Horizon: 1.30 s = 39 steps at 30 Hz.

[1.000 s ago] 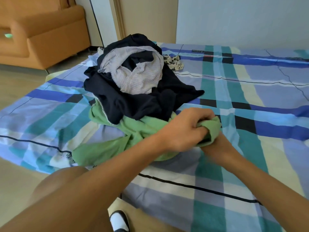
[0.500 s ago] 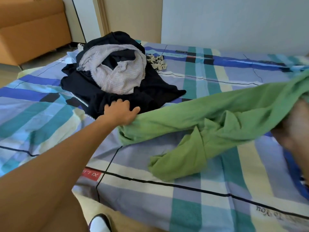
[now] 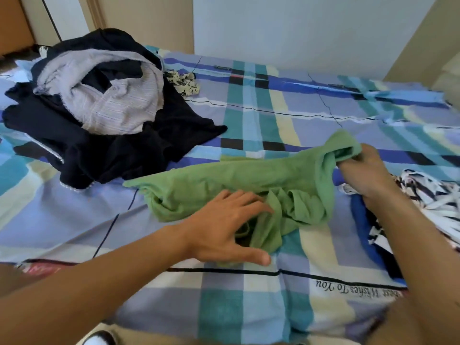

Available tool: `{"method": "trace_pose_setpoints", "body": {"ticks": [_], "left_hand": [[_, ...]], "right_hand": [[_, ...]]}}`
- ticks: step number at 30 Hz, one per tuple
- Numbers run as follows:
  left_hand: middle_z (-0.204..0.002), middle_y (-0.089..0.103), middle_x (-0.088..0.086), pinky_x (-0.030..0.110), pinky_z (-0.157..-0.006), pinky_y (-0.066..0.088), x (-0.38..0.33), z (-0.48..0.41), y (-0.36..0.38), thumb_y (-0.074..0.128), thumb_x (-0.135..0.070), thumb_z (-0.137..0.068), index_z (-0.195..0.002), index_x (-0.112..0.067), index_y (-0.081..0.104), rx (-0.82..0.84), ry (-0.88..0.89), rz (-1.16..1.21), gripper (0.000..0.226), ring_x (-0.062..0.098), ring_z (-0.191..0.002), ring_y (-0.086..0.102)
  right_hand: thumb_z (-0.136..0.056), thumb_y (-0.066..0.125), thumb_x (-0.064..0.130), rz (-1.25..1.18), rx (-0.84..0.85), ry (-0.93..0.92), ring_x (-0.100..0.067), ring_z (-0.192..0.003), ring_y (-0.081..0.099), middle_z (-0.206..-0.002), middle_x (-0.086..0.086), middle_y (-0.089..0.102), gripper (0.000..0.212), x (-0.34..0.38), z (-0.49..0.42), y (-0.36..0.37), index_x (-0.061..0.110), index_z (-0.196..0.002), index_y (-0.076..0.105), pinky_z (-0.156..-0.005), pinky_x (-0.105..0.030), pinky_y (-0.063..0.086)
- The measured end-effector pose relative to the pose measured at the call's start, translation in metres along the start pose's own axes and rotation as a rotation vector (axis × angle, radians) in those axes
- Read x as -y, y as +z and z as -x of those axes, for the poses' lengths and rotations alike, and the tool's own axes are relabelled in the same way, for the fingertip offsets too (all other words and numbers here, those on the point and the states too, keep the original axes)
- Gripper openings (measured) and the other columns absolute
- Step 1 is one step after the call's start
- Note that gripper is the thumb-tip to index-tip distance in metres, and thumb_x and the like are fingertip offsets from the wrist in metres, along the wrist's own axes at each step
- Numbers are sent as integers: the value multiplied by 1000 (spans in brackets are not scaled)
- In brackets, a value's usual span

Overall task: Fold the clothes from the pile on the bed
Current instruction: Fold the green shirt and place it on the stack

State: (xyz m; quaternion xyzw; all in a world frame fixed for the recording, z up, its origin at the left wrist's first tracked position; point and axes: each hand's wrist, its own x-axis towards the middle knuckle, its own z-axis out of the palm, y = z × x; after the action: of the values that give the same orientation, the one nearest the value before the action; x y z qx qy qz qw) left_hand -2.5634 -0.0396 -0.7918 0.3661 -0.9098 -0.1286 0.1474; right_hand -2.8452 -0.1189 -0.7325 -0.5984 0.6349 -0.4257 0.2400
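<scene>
The green garment [image 3: 219,179] lies bunched on the bed [image 3: 273,108], right of the pile [image 3: 99,108]. The left hand [image 3: 224,227], fingers spread, presses it; the right hand [image 3: 366,173] grips its far end. Risk: uneven pulling would likely tighten the bunching.

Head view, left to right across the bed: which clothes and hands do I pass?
Grey garment atop the dark pile, green garment, right hand gripping its right end, black-and-white striped garment.
</scene>
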Motion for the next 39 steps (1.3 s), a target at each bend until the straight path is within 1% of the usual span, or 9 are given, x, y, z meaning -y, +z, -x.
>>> {"method": "trace_pose_setpoints", "body": {"ticks": [5,9,12,17,21,26,29,32,39], "left_hand": [[-139,48,-7,37,-96,48,-4,-15,13,67,-36,-82,-143,-33,40,169,-78,-82,66,20,-122,51],[-98,71,-4,29,-81,51,11,-28,-22,52,9,-80,-111,-16,67,-121,-264,396,43,12,-91,66],[-90,69,-4,20,-73,50,17,-30,-56,47,11,-85,-97,-14,68,-289,-385,848,34,9,-83,64],[-87,62,14,28,-66,51,14,-24,-96,44,-11,-76,-92,-11,64,-355,-284,1329,25,22,-73,61],[-99,67,10,27,-69,56,23,-13,-109,59,-19,-76,-107,-13,63,-310,-207,1321,32,19,-79,66],[-98,72,2,30,-70,55,41,1,-118,80,-25,-71,-105,-27,71,-257,-336,770,35,16,-84,67],[-91,73,7,30,-66,52,52,12,-120,78,-31,-74,-100,-27,74,-18,-409,572,27,21,-78,67],[-87,72,7,25,-66,51,49,20,-114,73,-31,-81,-97,-21,75,309,-377,544,20,13,-75,65],[-93,74,0,25,-75,51,34,17,-98,58,-11,-99,-93,-11,76,413,-391,618,19,11,-81,65]], "right_hand": [[-80,60,16,-103,-184,60,-5,-63,52,-70,6,66,13,-5,-8,-8,7,-80,69,-57,-15,46],[-83,66,9,12,-201,132,-20,-101,63,-116,-8,67,34,-23,-18,-21,16,-116,63,-90,-36,52],[-82,64,4,67,-219,-20,-11,-118,53,-131,2,55,54,-17,-12,-20,25,-130,52,-96,-23,42],[-77,75,22,140,555,-193,6,-124,48,-135,25,52,71,4,13,11,46,-137,47,-102,-15,38],[-77,82,27,378,723,-195,0,-109,52,-119,18,53,91,2,24,33,42,-151,30,-90,-12,39],[-81,79,20,447,720,-212,-20,-88,64,-93,-1,67,22,10,22,24,13,-99,68,-80,-37,52],[-80,80,35,303,902,-134,-12,-65,53,-69,2,57,26,20,27,-1,13,-76,67,-63,-30,41],[-81,78,45,165,1222,181,-17,-82,72,-91,-4,76,38,21,38,-26,13,-102,76,-70,-24,54],[-74,84,41,638,709,-4,-13,-110,57,-117,7,58,57,3,43,-16,33,-124,59,-96,-30,46]]}}
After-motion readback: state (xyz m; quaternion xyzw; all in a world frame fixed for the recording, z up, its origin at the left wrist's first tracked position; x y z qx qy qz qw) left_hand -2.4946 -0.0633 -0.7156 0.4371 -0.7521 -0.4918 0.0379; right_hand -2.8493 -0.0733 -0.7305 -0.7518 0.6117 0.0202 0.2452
